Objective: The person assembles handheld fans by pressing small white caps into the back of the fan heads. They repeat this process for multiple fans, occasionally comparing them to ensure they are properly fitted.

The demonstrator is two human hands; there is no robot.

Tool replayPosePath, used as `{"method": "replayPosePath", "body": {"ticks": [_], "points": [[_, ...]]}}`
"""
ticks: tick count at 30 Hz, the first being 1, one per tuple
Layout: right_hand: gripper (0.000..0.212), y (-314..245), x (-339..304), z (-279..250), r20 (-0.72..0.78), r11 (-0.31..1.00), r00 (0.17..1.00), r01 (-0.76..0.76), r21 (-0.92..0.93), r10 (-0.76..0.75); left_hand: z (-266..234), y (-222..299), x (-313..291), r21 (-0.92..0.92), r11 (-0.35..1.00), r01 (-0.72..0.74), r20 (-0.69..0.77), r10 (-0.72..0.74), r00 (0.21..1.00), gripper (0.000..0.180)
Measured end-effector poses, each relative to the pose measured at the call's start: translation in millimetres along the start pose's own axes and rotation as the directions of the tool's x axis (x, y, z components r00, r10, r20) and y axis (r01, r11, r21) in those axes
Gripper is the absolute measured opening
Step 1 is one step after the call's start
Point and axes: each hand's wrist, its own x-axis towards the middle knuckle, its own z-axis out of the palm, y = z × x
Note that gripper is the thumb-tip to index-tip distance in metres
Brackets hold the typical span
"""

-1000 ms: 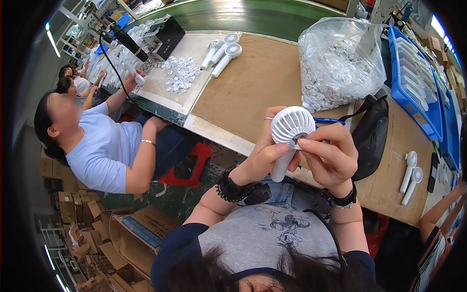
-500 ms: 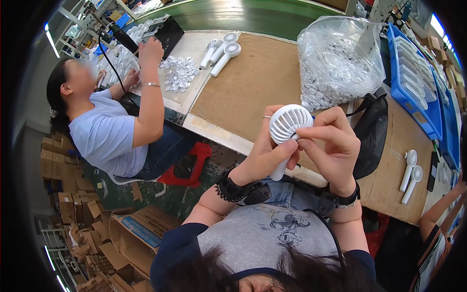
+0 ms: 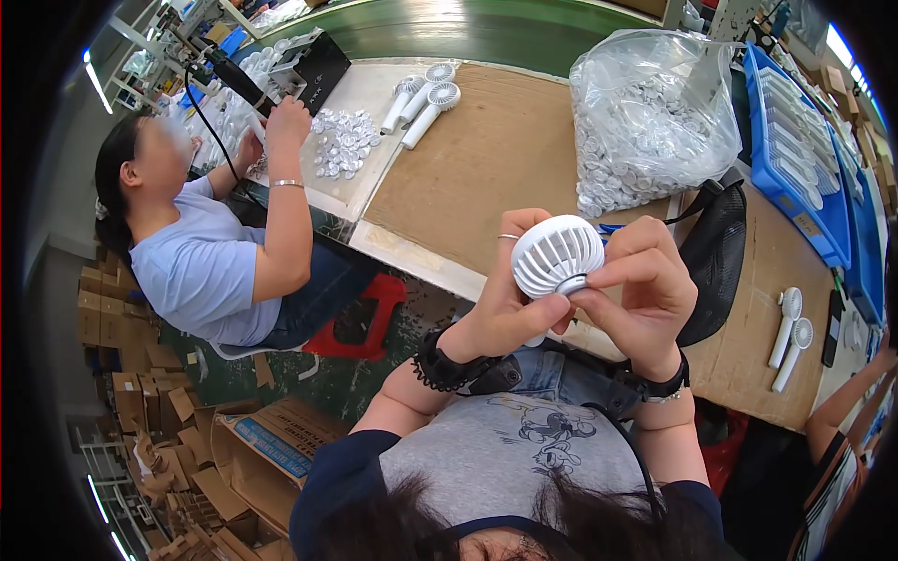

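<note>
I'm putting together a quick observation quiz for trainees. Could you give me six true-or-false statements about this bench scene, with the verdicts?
1. The left hand holds a white handheld fan. True.
2. The right hand is resting flat on the workbench. False: the right hand is raised, its fingertips at the fan.
3. A clear plastic bag of small round pieces stands on the workbench. True.
4. The blue tray is left of the bag. False: the blue tray is to its right.
5. Two more white fans lie toward the right. True.
6. The seated co-worker at the left wears black. False: that co-worker wears a light-blue top.
</note>
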Motion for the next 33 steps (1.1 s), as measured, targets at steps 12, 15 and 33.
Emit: {"method": "replayPosePath", "body": {"ticks": [12, 15, 33], "points": [[0.023, -3, -2, 3, 0.004, 0.999, 1.0, -0.023, 0.04, 0.023, 0, 1, -5, -0.016, 1.0, -0.01, 0.014, 0.011, 1.0, 0.059], [0.022, -3, -2, 3, -0.001, 0.999, 1.0, -0.031, 0.031, 0.031, 0, 0, -5, -0.01, 1.0, 0.009, 0.01, -0.009, 1.0, 0.057], [0.055, 8, -12, 0, 0.07, 0.881, 0.898, -0.441, 0.174, 0.435, -8, -13, 6, 0.131, 0.986, 0.107, 0.042, -0.114, 0.993, 0.044]]}}
